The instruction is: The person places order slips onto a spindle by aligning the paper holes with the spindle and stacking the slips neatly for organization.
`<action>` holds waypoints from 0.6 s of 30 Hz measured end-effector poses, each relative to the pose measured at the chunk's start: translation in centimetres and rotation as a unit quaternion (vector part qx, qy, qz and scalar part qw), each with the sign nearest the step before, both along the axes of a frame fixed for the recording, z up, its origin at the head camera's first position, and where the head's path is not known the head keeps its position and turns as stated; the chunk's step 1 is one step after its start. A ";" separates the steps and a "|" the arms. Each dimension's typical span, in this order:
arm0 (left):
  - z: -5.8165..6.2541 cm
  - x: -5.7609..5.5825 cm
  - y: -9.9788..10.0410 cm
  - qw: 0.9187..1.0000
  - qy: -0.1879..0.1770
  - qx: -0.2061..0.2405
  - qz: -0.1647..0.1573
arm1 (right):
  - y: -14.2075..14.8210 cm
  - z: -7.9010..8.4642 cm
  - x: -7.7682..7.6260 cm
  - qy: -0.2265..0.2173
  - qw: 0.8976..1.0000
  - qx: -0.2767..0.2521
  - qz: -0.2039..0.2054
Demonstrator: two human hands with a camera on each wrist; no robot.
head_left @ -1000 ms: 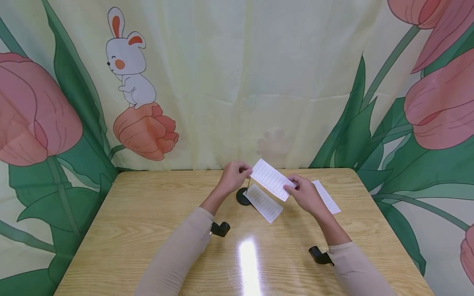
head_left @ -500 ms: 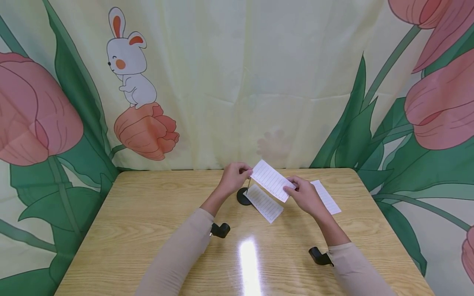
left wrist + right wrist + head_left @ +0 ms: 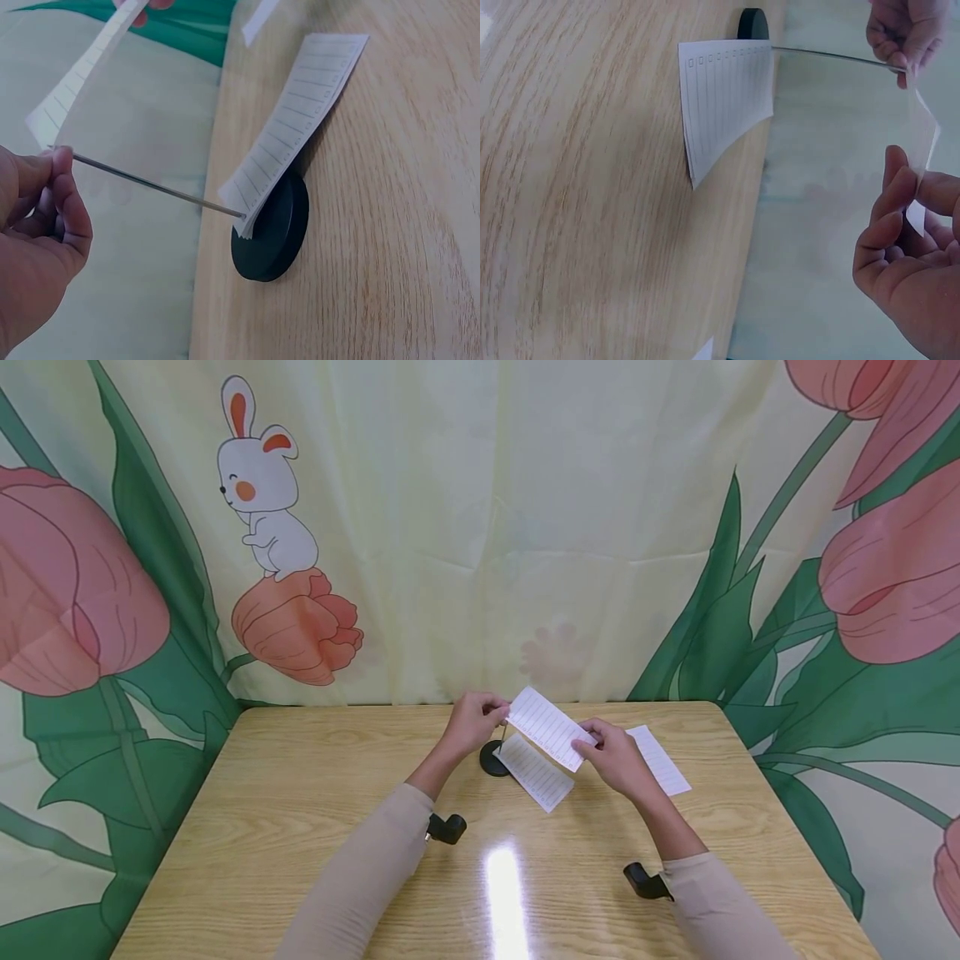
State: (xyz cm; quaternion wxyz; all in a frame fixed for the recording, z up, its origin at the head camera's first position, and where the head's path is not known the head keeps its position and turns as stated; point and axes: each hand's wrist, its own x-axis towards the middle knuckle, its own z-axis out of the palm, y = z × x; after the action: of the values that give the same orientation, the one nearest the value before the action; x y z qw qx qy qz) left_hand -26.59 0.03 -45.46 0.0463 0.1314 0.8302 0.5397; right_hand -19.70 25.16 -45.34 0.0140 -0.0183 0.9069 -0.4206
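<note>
A lined white paper slip (image 3: 546,728) slants across the space between both hands, above the table. At its left corner my left hand (image 3: 472,723) pinches it with thumb and fingertips, right at the top of a thin metal rod (image 3: 157,187). The opposite end is gripped between thumb and fingers of my right hand (image 3: 617,757). The rod rises from the round black base (image 3: 283,238) of a bill spike. Low on the rod, several similar slips (image 3: 289,112) are pierced near one corner and fan out over the base. The held slip's corner meets the rod tip by the left fingertips.
Another lined slip (image 3: 663,762) lies on the wooden table (image 3: 330,827), just beyond the right wrist. Black camera mounts (image 3: 447,828) stick out from both sleeves. A curtain (image 3: 450,527) printed with tulips and a rabbit hangs behind the table's far edge.
The held slip has sunk slightly toward the pierced slips, and my right hand has shifted a little down and left with it. My left hand stays near the rod tip.
</note>
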 end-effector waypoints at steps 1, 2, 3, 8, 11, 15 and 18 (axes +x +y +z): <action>-0.1 0.0 0.0 1.000 0.000 0.001 0.000 | 0.0 -0.1 0.0 0.000 1.000 0.001 0.000; -0.1 0.0 0.0 1.000 0.001 0.002 0.000 | 0.0 -0.2 0.0 0.001 1.000 0.001 0.000; -0.2 0.0 0.0 1.000 0.002 0.003 -0.001 | 0.0 -0.3 0.0 0.000 1.000 0.001 0.000; -0.5 0.1 0.0 1.000 0.005 -0.005 -0.003 | 0.0 -0.7 0.1 0.000 1.000 -0.001 -0.001; -0.8 0.1 0.0 1.000 0.001 -0.012 0.000 | -0.1 -0.9 0.2 -0.003 1.000 -0.002 0.001; -1.2 0.1 0.0 1.000 -0.003 -0.010 0.004 | -0.3 -1.2 0.3 -0.010 1.000 -0.002 -0.003; -1.5 0.1 0.1 1.000 0.000 -0.009 0.007 | -0.4 -1.7 0.3 -0.016 1.000 -0.003 -0.006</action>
State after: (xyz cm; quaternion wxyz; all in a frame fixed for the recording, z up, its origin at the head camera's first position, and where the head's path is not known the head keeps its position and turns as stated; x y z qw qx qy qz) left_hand -26.50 0.09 -47.00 0.0439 0.1257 0.8361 0.5322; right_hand -19.41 24.81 -47.03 0.0258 -0.0061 0.9053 -0.4240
